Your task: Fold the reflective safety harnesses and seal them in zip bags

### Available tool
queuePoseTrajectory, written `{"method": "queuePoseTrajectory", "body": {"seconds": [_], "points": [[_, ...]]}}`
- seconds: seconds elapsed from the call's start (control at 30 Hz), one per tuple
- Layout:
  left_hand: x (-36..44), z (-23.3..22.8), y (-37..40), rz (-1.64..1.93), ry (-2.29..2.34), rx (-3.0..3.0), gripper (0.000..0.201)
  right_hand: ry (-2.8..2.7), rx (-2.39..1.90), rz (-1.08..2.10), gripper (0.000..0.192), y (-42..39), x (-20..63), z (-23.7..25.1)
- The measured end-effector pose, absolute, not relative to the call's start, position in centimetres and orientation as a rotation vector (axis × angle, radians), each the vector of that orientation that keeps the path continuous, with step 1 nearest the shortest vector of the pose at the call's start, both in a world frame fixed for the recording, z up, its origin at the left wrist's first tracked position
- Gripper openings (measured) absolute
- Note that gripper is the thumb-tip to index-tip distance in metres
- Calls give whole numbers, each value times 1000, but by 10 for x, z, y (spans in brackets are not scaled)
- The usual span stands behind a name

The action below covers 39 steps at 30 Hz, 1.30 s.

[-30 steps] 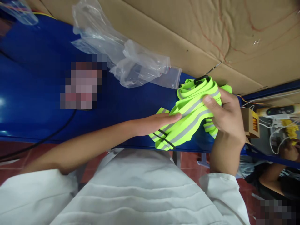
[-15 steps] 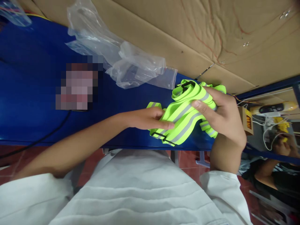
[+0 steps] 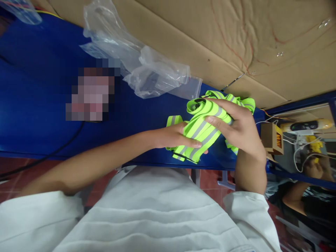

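Over the blue table (image 3: 39, 87), both hands bunch a folded reflective vest (image 3: 202, 131): left hand (image 3: 174, 137) pinching its lower end, right hand (image 3: 236, 126) fingers curled over the top. Soft, light fabric; probably best gripped across the folds.

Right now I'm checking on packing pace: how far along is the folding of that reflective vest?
Mostly folded: the neon vest is already bunched into a compact bundle over the blue table. In hand: the right hand clamps the top, and the left hand grips the lower end. Left: loose strap ends stick out, and the clear plastic bags lie behind the vest, apart from it.
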<state>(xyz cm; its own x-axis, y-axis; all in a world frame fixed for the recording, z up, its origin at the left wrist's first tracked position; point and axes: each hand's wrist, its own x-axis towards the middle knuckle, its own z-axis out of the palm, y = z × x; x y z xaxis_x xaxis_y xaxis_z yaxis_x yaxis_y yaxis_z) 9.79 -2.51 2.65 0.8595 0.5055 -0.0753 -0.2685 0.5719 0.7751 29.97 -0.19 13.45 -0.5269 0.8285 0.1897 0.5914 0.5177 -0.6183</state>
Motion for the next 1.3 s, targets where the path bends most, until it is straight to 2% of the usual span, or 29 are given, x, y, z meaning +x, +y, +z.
{"method": "queuePoseTrajectory", "body": {"seconds": [0.17,0.33,0.53,0.67,0.9,1.1,1.3], "points": [[90,32,-23,437,432,916,51,-2240,-1157,635,40,-5,304,129],[92,34,-25,376,349,859,67,-2326,-1118,569,41,-9,306,129],[93,32,-22,500,583,964,60,-2276,-1130,492,37,-7,305,117],[102,30,-23,639,534,824,58,-2325,-1116,468,40,-10,300,117],[95,30,-22,433,292,929,32,-2127,-1154,708,41,-9,299,119],[84,28,-10,492,356,1305,29,-1974,-1290,960,39,-7,301,113],[87,20,-9,479,415,1420,27,-1675,-1320,1377,45,7,305,87]]}}
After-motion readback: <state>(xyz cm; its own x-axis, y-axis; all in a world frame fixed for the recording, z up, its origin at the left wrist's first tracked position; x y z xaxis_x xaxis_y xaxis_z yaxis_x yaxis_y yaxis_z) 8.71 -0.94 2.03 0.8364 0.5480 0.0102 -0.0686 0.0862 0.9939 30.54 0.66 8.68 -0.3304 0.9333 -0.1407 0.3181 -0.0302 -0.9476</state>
